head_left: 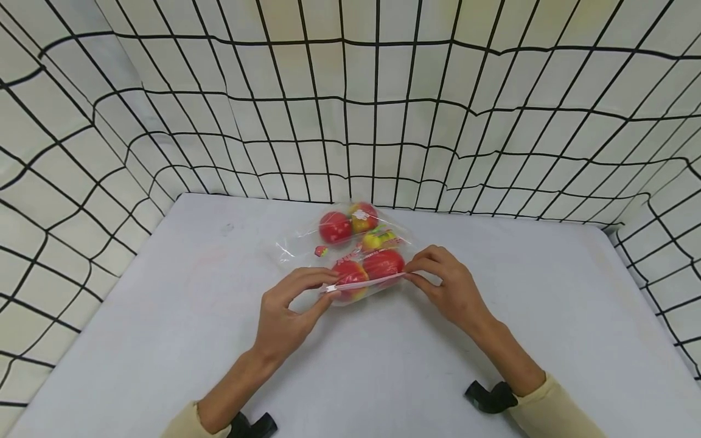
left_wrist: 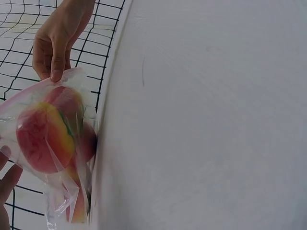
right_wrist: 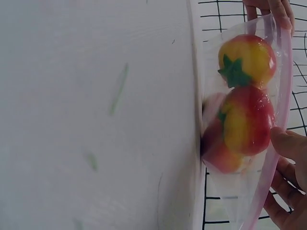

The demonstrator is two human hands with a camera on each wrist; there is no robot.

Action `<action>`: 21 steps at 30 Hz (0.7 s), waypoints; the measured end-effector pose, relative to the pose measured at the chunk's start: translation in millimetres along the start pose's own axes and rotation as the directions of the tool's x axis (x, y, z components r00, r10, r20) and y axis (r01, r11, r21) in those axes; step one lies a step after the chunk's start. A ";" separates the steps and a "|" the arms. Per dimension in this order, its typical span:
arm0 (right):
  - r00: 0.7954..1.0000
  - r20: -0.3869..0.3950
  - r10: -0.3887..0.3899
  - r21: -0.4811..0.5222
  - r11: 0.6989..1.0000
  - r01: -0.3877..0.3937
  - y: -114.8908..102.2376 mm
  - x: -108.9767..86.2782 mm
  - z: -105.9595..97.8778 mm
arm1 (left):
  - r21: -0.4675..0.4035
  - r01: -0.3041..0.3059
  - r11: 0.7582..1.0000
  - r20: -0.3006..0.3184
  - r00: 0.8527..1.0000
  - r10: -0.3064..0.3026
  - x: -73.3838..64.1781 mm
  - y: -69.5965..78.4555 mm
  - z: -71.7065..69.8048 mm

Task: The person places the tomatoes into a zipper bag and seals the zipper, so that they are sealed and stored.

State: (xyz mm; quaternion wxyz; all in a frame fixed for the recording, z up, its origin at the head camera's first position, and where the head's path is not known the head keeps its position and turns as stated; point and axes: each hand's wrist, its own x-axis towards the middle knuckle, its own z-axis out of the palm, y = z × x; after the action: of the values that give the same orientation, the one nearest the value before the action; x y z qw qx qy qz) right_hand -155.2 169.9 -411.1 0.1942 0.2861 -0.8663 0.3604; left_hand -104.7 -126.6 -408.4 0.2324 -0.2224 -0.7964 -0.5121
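Note:
A clear zip bag [head_left: 290,248] lies in the middle of the table, holding several red and yellow fruits [head_left: 383,263]. Green star-shaped leaves show on two fruits [right_wrist: 247,120] in the right wrist view. Along the bag's near edge runs a pale pink zip strip [right_wrist: 286,86], with a small white slider [head_left: 331,288] at its left end. My left hand [head_left: 285,313] pinches that end between thumb and fingers. At the strip's other end, my right hand [head_left: 453,295] pinches the edge with thumb and forefinger. The zip edge is raised toward me.
A white table [head_left: 230,243] spreads under the bag. Black wire grid [head_left: 378,121] stands along the back and both sides, close behind the bag's far end. A black wrist mount [head_left: 491,397] sits at the right sleeve, another [head_left: 253,426] at the left.

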 end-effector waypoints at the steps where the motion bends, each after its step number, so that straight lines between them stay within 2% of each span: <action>1: 1.000 0.003 0.004 0.004 1.000 -0.004 0.0 0.1 -0.1 | 0.006 -0.012 1.000 -0.012 1.000 0.012 -0.1 -0.3 -0.1; 5: 1.000 0.007 0.013 0.005 1.000 -0.013 0.8 0.2 -0.5 | 0.026 -0.059 0.998 -0.055 0.997 0.060 0.8 -1.0 -0.3; 10: 1.000 0.000 0.020 0.002 1.000 -0.020 1.9 -0.1 -1.9 | 0.030 -0.088 0.996 -0.081 0.993 0.090 2.0 -0.2 -1.0; 21: 0.999 -0.012 0.039 -0.002 0.999 -0.039 4.0 0.4 -2.9 | 0.018 -0.072 0.997 -0.081 0.994 0.073 -2.8 1.7 -2.6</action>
State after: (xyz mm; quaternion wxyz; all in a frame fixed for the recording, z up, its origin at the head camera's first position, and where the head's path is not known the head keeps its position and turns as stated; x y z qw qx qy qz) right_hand -157.6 174.2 -411.0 0.1927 0.2669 -0.8709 0.3648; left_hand -101.2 -128.8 -407.9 0.2847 -0.2286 -0.7814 -0.5061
